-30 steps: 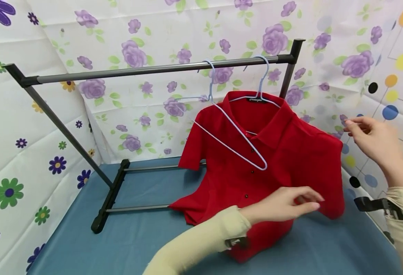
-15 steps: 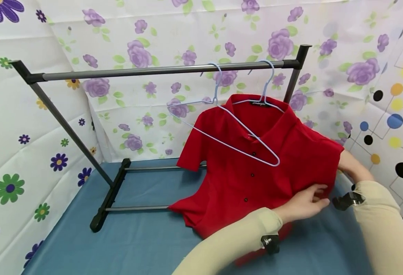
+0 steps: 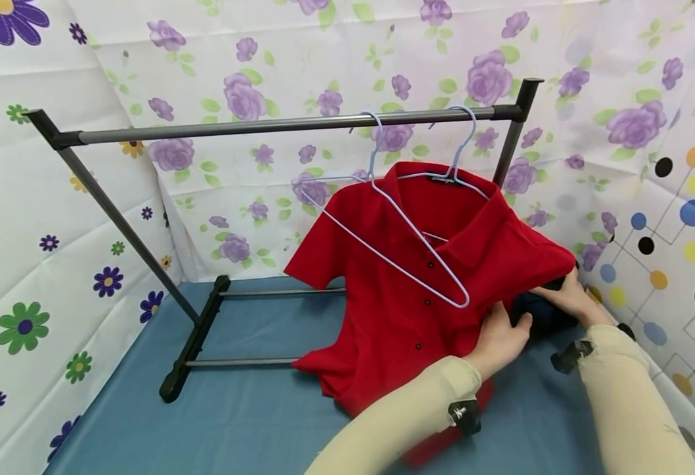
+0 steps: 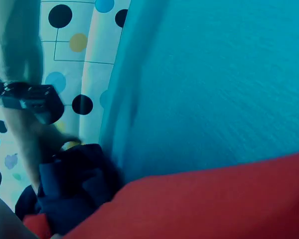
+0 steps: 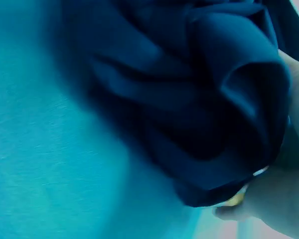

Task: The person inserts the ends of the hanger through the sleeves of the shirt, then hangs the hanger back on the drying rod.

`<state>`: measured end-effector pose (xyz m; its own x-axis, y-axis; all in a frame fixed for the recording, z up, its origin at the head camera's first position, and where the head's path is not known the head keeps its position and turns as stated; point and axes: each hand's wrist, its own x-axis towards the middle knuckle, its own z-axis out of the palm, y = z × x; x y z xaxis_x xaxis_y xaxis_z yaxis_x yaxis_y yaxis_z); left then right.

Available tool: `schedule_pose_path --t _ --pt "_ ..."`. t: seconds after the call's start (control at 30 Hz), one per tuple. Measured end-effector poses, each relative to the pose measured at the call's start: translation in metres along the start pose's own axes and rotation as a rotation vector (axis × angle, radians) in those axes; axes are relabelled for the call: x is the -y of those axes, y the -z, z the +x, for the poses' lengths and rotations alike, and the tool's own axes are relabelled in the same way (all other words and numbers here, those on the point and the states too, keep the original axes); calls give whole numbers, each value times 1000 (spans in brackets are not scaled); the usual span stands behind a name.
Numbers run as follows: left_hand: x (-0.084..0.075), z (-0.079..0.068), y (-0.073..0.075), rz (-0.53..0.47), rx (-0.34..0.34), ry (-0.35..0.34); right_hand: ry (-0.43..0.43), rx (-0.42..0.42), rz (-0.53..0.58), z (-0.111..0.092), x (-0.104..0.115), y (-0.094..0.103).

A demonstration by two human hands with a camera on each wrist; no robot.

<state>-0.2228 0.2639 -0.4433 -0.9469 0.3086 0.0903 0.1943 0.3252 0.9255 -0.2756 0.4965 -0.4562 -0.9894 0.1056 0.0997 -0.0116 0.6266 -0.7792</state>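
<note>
A red short-sleeved shirt (image 3: pixel 383 290) hangs on a light blue hanger (image 3: pixel 459 148) at the right end of a clothes rack. In front of it, a bare light blue hanger (image 3: pixel 407 221) hangs askew, overlapping the shirt's chest. My left hand (image 3: pixel 498 340) is at the shirt's side below the sleeve, thumb and finger spread and the other fingers partly hidden by red cloth. Behind that sleeve, my right hand (image 3: pixel 573 300) grips a crumpled navy garment (image 5: pixel 189 99). Its folds fill much of the right wrist view, with the thumb at their lower edge.
The rack's metal bar (image 3: pixel 264 125) runs across the back, and its black foot (image 3: pixel 193 343) stands on the blue-covered table (image 3: pixel 252 422). Flowered cloth (image 3: pixel 300 59) hangs behind, and a dotted cloth (image 3: pixel 674 277) closes in the right side.
My right hand has come in from the right to the navy garment, now visible behind the sleeve. My left hand has moved to the shirt's side, and the sleeve has lifted.
</note>
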Motion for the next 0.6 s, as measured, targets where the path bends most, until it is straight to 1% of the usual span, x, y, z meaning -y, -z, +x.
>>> schedule_pose_path --t 0.07,0.1,0.17,0.23,0.3,0.37,0.47,0.6 --pt "-1 2 2 4 -6 29 -119 82 56 -6 -2 0" --pt "-1 3 4 2 -5 45 -160 117 52 -8 -3 0" --pt "1 7 7 3 -5 64 -207 171 45 -12 -5 1" --pt "3 10 10 -5 3 79 -231 210 25 -15 -5 2" --pt "6 12 12 -20 12 82 -248 223 -2 -18 -8 4" --pt "9 14 14 -25 16 75 -244 216 -18 -21 -10 4" --pt "12 14 16 -30 28 83 -219 180 -67 -25 -14 4" --pt "16 15 17 -21 26 79 -230 125 -138 -33 -15 2"
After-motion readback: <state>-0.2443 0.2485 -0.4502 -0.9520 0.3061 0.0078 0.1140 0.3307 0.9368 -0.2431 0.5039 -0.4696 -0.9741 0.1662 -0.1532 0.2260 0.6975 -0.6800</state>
